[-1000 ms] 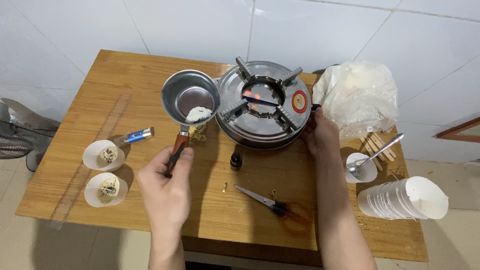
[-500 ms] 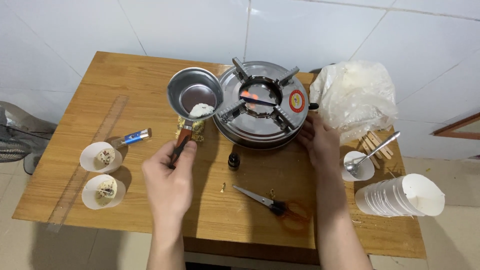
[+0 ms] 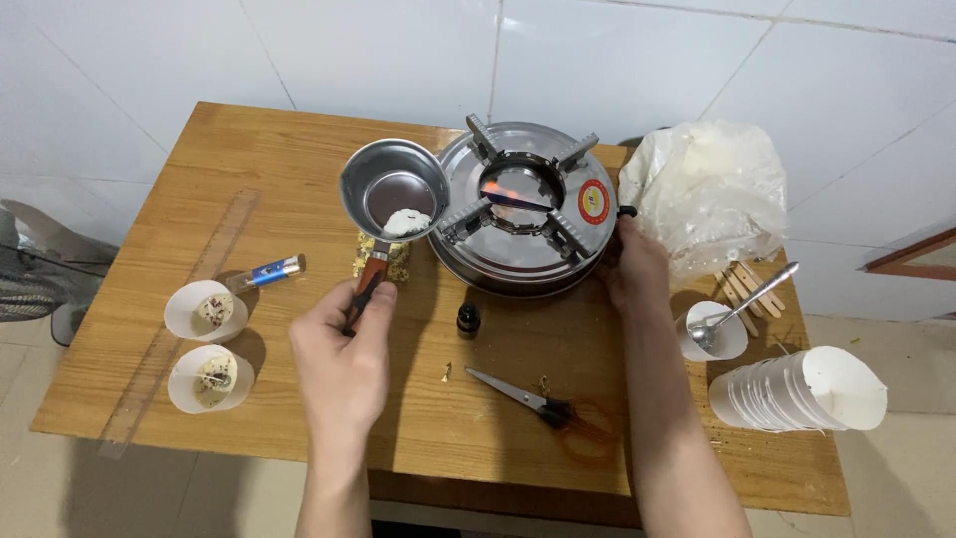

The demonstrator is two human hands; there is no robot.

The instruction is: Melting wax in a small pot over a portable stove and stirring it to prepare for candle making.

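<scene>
I'm seeing the left hand (image 3: 344,364) wrapping closed around the brown handle of one small steel pan (image 3: 394,190), holding it up just left of the stove (image 3: 523,209), rim almost touching the stove's edge. One white lump is sitting in the pan. The right hand (image 3: 632,271) is pressing against the stove's right edge by the black knob; I cannot tell how far its fingers are closing.

Count: one stove with four pot supports, flame glowing in the centre. Two filled paper cups (image 3: 206,311) at bench left, one cup holding a spoon (image 3: 742,305) at right, one stack of cups (image 3: 797,394) lying on its side at the right edge. One pair of scissors (image 3: 543,403), one small dark bottle (image 3: 468,320), one lighter (image 3: 267,270), one clear ruler (image 3: 174,324), one plastic bag (image 3: 702,194), a few wooden sticks.

Open room: bare bench (image 3: 249,149) is showing at the back left and front centre between the arms. Ruler's end is overhanging the front left edge.
</scene>
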